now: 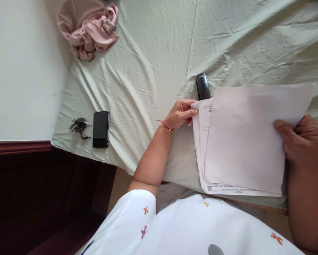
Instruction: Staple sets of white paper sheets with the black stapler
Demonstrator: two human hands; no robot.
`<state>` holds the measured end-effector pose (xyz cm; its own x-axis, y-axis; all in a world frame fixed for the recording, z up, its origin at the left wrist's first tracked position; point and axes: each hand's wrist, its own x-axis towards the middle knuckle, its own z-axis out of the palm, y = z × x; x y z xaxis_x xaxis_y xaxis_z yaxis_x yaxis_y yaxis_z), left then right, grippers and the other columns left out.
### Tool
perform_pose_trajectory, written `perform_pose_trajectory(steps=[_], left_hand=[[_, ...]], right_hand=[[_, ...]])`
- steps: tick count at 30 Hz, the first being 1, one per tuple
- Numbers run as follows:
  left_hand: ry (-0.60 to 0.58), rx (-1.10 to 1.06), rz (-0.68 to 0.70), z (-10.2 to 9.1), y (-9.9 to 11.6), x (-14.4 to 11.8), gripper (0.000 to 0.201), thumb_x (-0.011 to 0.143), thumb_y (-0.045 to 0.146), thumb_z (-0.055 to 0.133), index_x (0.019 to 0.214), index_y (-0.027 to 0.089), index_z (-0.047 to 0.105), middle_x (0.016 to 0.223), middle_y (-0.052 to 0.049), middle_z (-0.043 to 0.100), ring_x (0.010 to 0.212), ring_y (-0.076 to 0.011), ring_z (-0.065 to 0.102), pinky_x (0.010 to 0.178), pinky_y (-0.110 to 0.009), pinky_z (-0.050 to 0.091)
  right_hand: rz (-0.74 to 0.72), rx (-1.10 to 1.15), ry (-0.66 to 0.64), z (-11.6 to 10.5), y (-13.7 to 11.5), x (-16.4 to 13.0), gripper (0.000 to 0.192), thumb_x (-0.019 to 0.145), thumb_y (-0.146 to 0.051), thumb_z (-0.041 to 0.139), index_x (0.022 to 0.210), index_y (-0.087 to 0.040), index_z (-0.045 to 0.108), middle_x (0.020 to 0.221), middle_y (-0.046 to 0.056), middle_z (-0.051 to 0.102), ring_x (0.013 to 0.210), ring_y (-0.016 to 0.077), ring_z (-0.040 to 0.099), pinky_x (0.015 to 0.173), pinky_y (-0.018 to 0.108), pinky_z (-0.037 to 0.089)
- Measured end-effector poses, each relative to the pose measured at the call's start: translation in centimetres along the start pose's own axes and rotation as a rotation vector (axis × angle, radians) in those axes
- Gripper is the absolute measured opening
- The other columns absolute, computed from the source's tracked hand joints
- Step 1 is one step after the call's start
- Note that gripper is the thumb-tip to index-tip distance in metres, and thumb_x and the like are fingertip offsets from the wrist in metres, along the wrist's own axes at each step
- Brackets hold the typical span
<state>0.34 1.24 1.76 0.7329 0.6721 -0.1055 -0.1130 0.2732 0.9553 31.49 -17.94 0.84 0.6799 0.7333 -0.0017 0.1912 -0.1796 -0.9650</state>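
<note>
A stack of printed papers (203, 141) lies at the near edge of the bed, with a blank-looking sheet (249, 138) over most of it. My left hand (182, 114) pinches the upper left corner of the stack between thumb and fingers. On the other side, my right hand (303, 140) grips the right edge of the blank sheet, thumb on top and fingers hidden beneath. Just beyond the stack's upper left corner rests a black stapler (202, 86), partly covered by the papers.
A black phone (100, 129) lies to the left beside a bunch of keys (79, 126). Crumpled pink cloth (92, 30) sits at the far left by the white wall (23, 71). Wrinkled pale green sheet (153, 53) covers the bed.
</note>
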Motion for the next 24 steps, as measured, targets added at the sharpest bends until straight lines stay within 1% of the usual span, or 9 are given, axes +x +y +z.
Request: perform_pose_trajectory(steps=[4,8,14,18,24], left_hand=[[0.003,0.019,0.012,0.09,0.04,0.10,0.050,0.070,0.061,0.093,0.079,0.015,0.074,0.060,0.003,0.062,0.041,-0.0045,0.047,0.036,-0.020,0.038],[0.009,0.030,0.029,0.20,0.01,0.33,0.051,0.071,0.061,0.094,0.073,0.015,0.070,0.057,0.005,0.057,0.040,-0.0029,0.043,0.035,-0.019,0.034],[0.040,0.051,0.037,0.16,-0.32,0.52,0.055,0.067,0.064,0.094,0.075,0.016,0.069,0.059,0.005,0.055,0.043,-0.0029,0.042,0.036,-0.019,0.032],[0.042,0.054,0.038,0.15,-0.31,0.47,0.053,0.068,0.062,0.094,0.072,0.017,0.066,0.059,0.006,0.051,0.045,-0.0031,0.040,0.037,-0.019,0.032],[0.042,0.076,0.029,0.24,0.00,0.34,0.053,0.070,0.063,0.092,0.072,0.018,0.064,0.059,0.006,0.049,0.045,-0.0034,0.039,0.039,-0.020,0.032]], right_hand=[[-0.012,0.014,-0.007,-0.05,0.03,0.06,0.039,0.064,-0.035,0.092,0.099,-0.020,0.084,0.088,0.000,0.078,0.068,0.0102,0.062,0.064,0.025,0.050],[-0.030,0.005,0.002,0.05,0.07,0.12,0.038,0.063,-0.035,0.093,0.097,-0.019,0.084,0.087,0.000,0.078,0.068,0.0109,0.062,0.063,0.026,0.050],[-0.089,0.051,0.071,0.32,0.22,0.13,0.033,0.061,-0.031,0.094,0.091,-0.021,0.086,0.084,0.000,0.077,0.069,0.0109,0.061,0.064,0.026,0.048],[-0.109,0.099,0.113,0.34,0.27,0.19,0.033,0.056,-0.028,0.095,0.088,-0.022,0.088,0.083,0.000,0.077,0.069,0.0122,0.059,0.063,0.028,0.047],[-0.153,0.157,0.167,0.70,0.26,0.48,0.037,0.049,-0.033,0.100,0.083,-0.024,0.087,0.083,0.002,0.077,0.071,0.0151,0.060,0.066,0.034,0.048]])
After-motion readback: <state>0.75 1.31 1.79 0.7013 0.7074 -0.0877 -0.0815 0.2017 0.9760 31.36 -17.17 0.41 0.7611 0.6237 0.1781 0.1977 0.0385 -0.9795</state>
